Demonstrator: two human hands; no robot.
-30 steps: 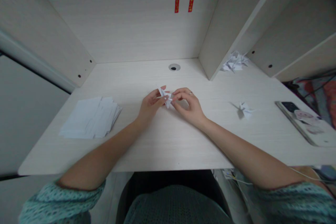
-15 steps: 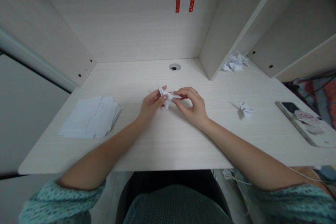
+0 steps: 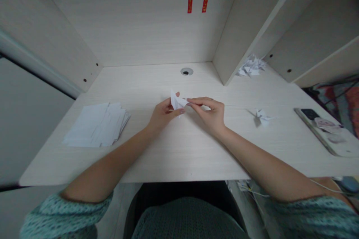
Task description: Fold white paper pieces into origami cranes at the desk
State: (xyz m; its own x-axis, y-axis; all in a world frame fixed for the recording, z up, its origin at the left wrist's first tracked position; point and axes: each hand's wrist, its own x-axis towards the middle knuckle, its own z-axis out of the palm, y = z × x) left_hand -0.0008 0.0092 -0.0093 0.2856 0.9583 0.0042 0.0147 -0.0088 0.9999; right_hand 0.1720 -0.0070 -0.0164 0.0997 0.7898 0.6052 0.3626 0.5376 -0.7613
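A small folded white paper piece point(image 3: 176, 102) is held above the middle of the desk. My left hand point(image 3: 164, 114) grips its left side between thumb and fingers. From the right, my right hand point(image 3: 211, 112) pinches a pointed end of the same paper with thumb and forefinger. A finished-looking folded paper figure point(image 3: 262, 116) with thin points lies on the desk to the right. On the left lies a spread stack of white paper sheets point(image 3: 97, 125).
Several folded white figures point(image 3: 252, 65) are heaped behind the upright divider point(image 3: 235, 44). A phone point(image 3: 327, 130) lies at the right edge. The desk point(image 3: 168, 160) has a round cable hole point(image 3: 186, 71) near the back panel.
The folded paper has turned in my hands, and one flap stands more upright. My right fingers have straightened and closed on its tip. My left thumb has moved lower.
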